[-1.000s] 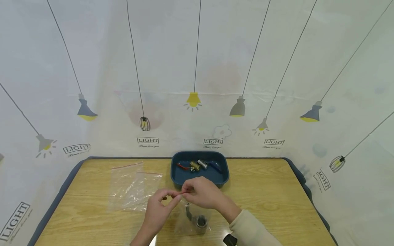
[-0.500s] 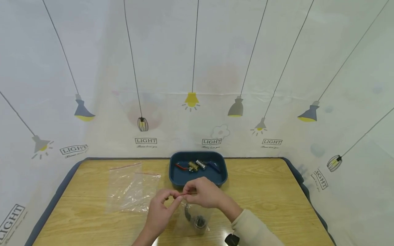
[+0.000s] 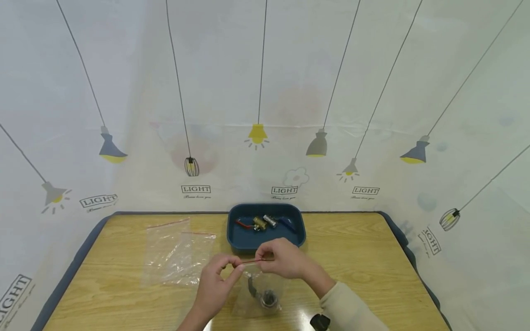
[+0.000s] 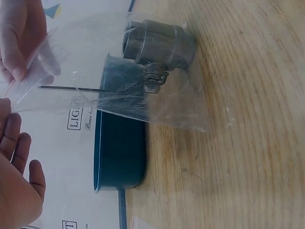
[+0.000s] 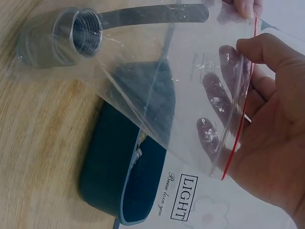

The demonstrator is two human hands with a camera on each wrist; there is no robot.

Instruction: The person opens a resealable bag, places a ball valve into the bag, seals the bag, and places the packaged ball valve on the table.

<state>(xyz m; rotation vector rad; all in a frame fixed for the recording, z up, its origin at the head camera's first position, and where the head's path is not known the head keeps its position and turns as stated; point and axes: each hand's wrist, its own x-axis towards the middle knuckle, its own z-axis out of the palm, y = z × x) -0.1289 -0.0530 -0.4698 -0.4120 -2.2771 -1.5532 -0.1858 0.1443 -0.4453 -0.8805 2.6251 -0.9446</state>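
Right hand (image 3: 285, 259): moved rightward since the earlier frame, leaving a stretch of red seal strip (image 3: 250, 261) bare between it and the left hand (image 3: 215, 280).
Pinch: both hands held the red seal strip between thumb and finger; the right one's other fingers lay behind the clear bag (image 5: 186, 119).
Strip's long axis: ran crosswise from hand to hand, the clear bag hanging below.
Metal valve (image 4: 164, 45): sat low inside the clear bag, nearer the right hand, its flat handle (image 5: 157, 15) pointing up toward the strip; whether it rested on the table (image 3: 352, 276) could not be told.
Tabletop: two other bags (image 3: 165, 248) lay flat to the left; a blue tray (image 3: 240, 239) holding fittings (image 3: 260, 223) stood just beyond the hands.
Wall: pale covering (image 3: 232, 69) printed with lamps rose behind.
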